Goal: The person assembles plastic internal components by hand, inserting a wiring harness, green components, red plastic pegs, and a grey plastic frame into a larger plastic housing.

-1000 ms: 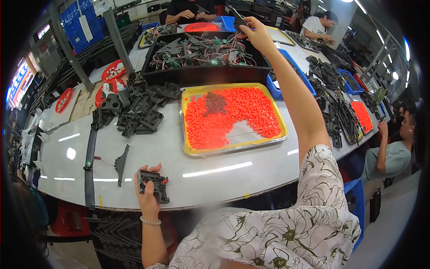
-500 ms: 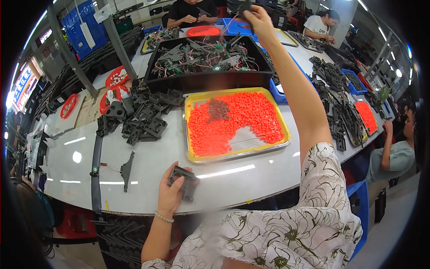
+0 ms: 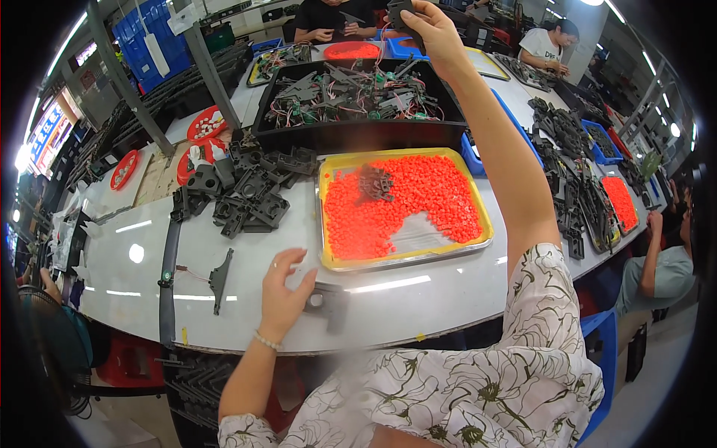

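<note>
High at the top of the picture, my right hand (image 3: 435,31) grips a dark plastic part (image 3: 404,21) with the fingers closed round it. Near the front of the white table, my left hand (image 3: 282,300) has its thumb and fingers apart and holds nothing. Just right of its thumb is a dark plastic housing (image 3: 334,306) with a round hole, slightly blurred. To the left on the table lies a slim dark bracket (image 3: 220,281) with a thin wire running to a small piece on a dark strip (image 3: 166,299).
A yellow-rimmed tray (image 3: 489,224) of small orange-red pieces stands mid-table. Behind it is a black bin (image 3: 358,136) of wired brackets. A heap of dark housings (image 3: 250,190) lies left. Co-workers sit beyond and at right; a metal post (image 3: 213,75) rises at back left.
My left hand has let go of the dark housing, opened and moved slightly up and left of it. My right hand stays raised with its part. The whole view has shifted slightly.
</note>
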`<state>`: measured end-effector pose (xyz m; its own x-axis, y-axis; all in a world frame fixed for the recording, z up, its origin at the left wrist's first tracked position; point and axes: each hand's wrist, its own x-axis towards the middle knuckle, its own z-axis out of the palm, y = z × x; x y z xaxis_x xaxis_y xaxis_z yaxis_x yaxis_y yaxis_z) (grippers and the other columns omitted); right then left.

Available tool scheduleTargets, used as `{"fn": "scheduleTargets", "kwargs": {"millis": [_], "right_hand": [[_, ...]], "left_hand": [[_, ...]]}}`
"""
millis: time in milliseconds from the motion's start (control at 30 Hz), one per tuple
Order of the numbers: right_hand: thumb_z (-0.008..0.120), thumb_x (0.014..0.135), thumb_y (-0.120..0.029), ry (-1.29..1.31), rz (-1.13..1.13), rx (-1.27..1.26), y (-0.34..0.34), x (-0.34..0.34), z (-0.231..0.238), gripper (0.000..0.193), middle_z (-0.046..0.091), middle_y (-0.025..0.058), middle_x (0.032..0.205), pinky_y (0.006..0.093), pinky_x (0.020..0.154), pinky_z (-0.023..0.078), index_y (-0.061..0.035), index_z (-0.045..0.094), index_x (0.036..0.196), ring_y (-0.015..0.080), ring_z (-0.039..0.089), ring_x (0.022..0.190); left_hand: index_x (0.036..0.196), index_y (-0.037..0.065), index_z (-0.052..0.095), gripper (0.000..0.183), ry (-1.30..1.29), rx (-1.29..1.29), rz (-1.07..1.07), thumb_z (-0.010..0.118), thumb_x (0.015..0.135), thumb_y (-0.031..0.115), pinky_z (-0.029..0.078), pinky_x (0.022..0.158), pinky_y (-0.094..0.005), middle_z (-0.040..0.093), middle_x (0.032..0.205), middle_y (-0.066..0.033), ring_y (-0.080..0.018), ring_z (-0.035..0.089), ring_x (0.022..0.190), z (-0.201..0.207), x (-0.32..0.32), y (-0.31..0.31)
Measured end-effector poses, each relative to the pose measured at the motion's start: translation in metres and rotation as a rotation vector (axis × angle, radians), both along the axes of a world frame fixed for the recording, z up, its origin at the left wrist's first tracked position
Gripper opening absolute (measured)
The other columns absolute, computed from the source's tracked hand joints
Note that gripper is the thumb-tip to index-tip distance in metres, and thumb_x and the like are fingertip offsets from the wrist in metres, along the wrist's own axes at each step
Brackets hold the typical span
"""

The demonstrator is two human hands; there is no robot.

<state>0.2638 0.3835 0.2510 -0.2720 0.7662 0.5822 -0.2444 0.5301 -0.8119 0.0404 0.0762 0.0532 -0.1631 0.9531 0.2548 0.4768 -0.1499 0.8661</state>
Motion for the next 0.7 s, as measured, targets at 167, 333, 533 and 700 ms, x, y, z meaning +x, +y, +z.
{"fn": "scheduleTargets", "kwargs": {"millis": [167, 333, 533, 700], "right_hand": [[0.054, 0.089, -0.016, -0.083, 0.066, 0.121, -0.004, -0.002, 0.001, 0.027, 0.062, 0.0079, 0.097, 0.0245, 0.066, 0.049, -0.0055, 0.047, 0.112, 0.0154, 0.063, 0.086], [0.055, 0.089, -0.016, -0.203, 0.031, 0.196, -0.039, -0.011, -0.007, 0.027, 0.061, 0.0063, 0.097, 0.0229, 0.063, 0.047, -0.0044, 0.048, 0.113, 0.0143, 0.064, 0.08], [0.055, 0.088, -0.014, -0.255, -0.032, 0.197, -0.035, 0.003, -0.026, 0.027, 0.06, 0.0056, 0.095, 0.0225, 0.064, 0.046, -0.0044, 0.048, 0.112, 0.0126, 0.063, 0.078], [0.054, 0.087, -0.011, -0.338, -0.13, 0.135, -0.005, 0.032, -0.045, 0.023, 0.06, 0.0055, 0.09, 0.0253, 0.067, 0.047, -0.0022, 0.05, 0.108, 0.0106, 0.06, 0.075]], "left_hand": [[0.118, 0.003, 0.049, 0.046, -0.093, 0.152, -0.141, 0.066, 0.078, 0.017, 0.045, 0.076, -0.0289, 0.054, 0.109, -0.0101, -0.0164, 0.056, 0.092, 0.045, 0.005, 0.099], [0.121, 0.001, 0.045, 0.046, 0.083, 0.272, -0.071, 0.064, 0.081, 0.015, 0.046, 0.071, -0.0245, 0.053, 0.107, -0.0099, -0.0148, 0.056, 0.086, 0.07, 0.048, 0.204], [0.082, -0.001, 0.062, 0.025, -0.105, 0.362, -0.164, 0.059, 0.085, 0.023, 0.047, 0.063, -0.0271, 0.063, 0.07, -0.0045, -0.0152, 0.059, 0.065, 0.068, 0.056, 0.264], [0.09, 0.003, 0.063, 0.024, -0.511, 0.017, -0.296, 0.054, 0.089, 0.026, 0.044, 0.056, -0.021, 0.063, 0.07, -0.002, -0.0072, 0.057, 0.06, 0.081, 0.049, 0.254]]}}
